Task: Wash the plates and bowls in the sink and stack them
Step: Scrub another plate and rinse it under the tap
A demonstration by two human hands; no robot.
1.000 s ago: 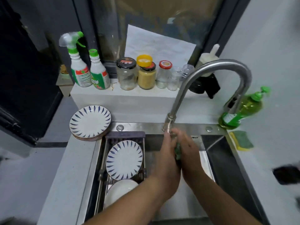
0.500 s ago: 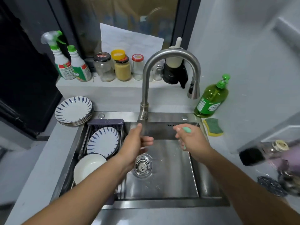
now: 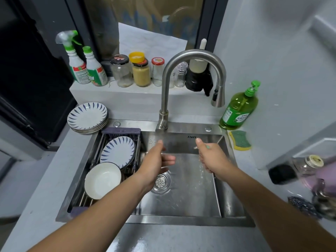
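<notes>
My left hand [image 3: 156, 162] hovers over the steel sink [image 3: 181, 219], thumb up, fingers loosely curled round nothing. My right hand [image 3: 211, 158] is over the sink's right side and pinches a small green thing [image 3: 207, 146]; water drips below it. A blue-patterned plate [image 3: 118, 151] and a white bowl [image 3: 102, 179] lie in the drying rack [image 3: 121, 131] across the sink's left part. A stack of blue-patterned plates [image 3: 87, 117] stands on the counter behind the rack.
The curved faucet [image 3: 181, 57] rises behind the sink, its head at the right. A green soap bottle [image 3: 238, 110] and a yellow-green sponge [image 3: 240, 140] sit at the back right. Jars and spray bottles [image 3: 80, 70] line the ledge. The drain strainer [image 3: 161, 181] shows under my left hand.
My hands were pressed together under the faucet around the green thing; they have drawn apart, and the right keeps it. The view has shifted back and to the right.
</notes>
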